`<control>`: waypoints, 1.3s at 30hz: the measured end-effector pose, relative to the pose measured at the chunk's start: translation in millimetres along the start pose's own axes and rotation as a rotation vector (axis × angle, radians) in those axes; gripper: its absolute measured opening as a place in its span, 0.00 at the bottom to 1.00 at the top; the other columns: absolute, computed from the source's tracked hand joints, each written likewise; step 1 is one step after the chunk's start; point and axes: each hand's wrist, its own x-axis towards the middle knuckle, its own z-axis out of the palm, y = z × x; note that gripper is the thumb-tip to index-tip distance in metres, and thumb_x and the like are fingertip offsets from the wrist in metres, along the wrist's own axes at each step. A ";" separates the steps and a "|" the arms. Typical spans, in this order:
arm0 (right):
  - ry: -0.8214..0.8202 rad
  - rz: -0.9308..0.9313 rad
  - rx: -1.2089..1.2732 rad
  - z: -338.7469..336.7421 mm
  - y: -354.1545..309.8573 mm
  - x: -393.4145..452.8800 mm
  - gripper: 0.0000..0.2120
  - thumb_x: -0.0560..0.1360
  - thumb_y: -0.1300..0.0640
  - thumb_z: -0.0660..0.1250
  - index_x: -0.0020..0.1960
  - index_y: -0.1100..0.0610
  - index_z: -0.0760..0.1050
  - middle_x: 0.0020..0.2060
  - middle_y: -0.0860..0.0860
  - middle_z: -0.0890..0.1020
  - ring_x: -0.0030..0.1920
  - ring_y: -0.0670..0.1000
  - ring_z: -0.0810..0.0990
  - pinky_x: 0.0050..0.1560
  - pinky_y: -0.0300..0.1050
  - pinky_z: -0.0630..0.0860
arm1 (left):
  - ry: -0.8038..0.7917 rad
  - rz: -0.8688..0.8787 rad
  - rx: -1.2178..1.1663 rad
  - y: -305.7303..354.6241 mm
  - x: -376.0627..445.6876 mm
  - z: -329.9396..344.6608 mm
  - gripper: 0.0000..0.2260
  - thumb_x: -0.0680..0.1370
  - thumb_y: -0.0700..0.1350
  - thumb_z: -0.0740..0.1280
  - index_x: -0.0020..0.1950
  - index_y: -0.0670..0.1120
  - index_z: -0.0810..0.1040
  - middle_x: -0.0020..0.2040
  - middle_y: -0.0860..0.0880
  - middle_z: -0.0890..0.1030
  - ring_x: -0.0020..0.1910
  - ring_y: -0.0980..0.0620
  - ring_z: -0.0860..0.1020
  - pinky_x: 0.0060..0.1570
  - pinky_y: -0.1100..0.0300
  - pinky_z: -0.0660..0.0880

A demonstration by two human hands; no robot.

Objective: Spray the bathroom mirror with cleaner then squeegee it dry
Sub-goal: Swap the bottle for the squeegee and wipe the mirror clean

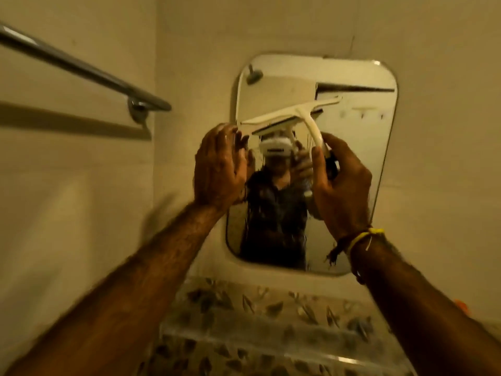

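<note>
A rounded rectangular mirror (pixel 352 147) hangs on the pale wall ahead, with wet streaks running down its lower half. My right hand (pixel 341 185) grips the curved handle of a white squeegee (pixel 292 114), whose blade lies tilted across the upper middle of the glass. My left hand (pixel 219 169) is raised at the mirror's left edge, fingers spread, fingertips touching the left end of the squeegee blade. No spray bottle is in view.
A chrome towel bar (pixel 81 69) juts from the left wall at head height. Below the mirror runs a glass shelf (pixel 271 321) over patterned tiles. A person's reflection fills the mirror's lower middle.
</note>
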 end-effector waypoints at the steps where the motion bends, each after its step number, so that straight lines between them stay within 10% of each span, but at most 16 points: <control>1: 0.012 -0.014 -0.027 4.3 1.2 10.3 0.16 0.81 0.54 0.62 0.67 0.56 0.75 0.52 0.53 0.83 0.48 0.50 0.81 0.49 0.45 0.81 | -0.012 0.005 0.015 -9.6 9.9 3.2 0.20 0.80 0.46 0.65 0.70 0.40 0.72 0.68 0.43 0.75 0.69 0.46 0.72 0.70 0.52 0.70; 11: -0.019 -0.073 -0.179 70.0 -3.3 97.9 0.20 0.82 0.56 0.59 0.73 0.56 0.67 0.55 0.55 0.79 0.49 0.49 0.77 0.47 0.41 0.75 | -0.065 -0.024 0.013 -67.2 73.0 70.4 0.28 0.82 0.58 0.58 0.79 0.44 0.63 0.79 0.45 0.64 0.78 0.47 0.61 0.76 0.47 0.61; 19: 0.032 -0.194 -0.206 121.9 12.6 111.2 0.23 0.82 0.55 0.59 0.76 0.53 0.63 0.47 0.53 0.77 0.38 0.47 0.74 0.36 0.38 0.72 | 0.107 -0.010 -0.138 -92.6 67.3 103.4 0.38 0.79 0.65 0.56 0.83 0.46 0.49 0.83 0.48 0.53 0.81 0.50 0.52 0.77 0.67 0.46; 26: 0.058 -0.183 -0.210 127.0 22.7 98.8 0.24 0.81 0.57 0.62 0.76 0.55 0.63 0.43 0.56 0.78 0.35 0.48 0.73 0.34 0.41 0.74 | 0.122 0.035 -0.085 -93.6 67.1 106.8 0.44 0.76 0.64 0.64 0.82 0.43 0.48 0.83 0.47 0.50 0.81 0.49 0.54 0.76 0.51 0.62; 39: -0.008 -0.155 -0.382 111.0 35.4 100.3 0.26 0.82 0.52 0.56 0.79 0.47 0.54 0.35 0.51 0.73 0.31 0.50 0.73 0.31 0.45 0.76 | 0.129 0.158 0.029 -97.5 65.6 112.0 0.51 0.73 0.67 0.69 0.82 0.45 0.44 0.83 0.44 0.49 0.82 0.47 0.50 0.78 0.41 0.55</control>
